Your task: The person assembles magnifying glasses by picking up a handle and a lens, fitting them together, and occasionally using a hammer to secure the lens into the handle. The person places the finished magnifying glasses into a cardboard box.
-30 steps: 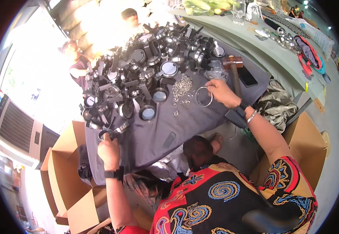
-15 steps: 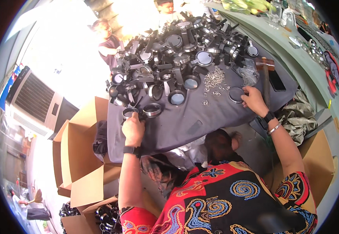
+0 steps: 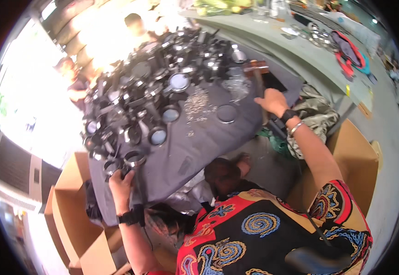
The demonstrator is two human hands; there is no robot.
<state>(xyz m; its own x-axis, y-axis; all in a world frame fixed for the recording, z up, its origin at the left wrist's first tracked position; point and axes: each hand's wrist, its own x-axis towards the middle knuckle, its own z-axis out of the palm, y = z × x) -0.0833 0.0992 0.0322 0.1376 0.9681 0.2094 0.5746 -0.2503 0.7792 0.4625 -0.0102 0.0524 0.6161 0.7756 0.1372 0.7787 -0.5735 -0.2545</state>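
Right hand (image 3: 273, 101) moved: one ring (image 3: 227, 122) to one hammer (image 3: 256, 68).

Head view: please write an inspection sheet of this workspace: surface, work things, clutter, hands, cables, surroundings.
Surface: dark grey cloth, slightly wrinkled.
Work things: heaped round dark parts; pile of small metal pieces; one ring lying apart; hammer.
Clutter: plastic bag, black phone-like slab.
Left hand: at a round black part; grip unclear.
Right hand: at the hammer's handle; grip unclear.
Cables: thin dark line across right sleeve, perhaps a cable.
Surroundings: open cardboard boxes both sides; two people beyond.
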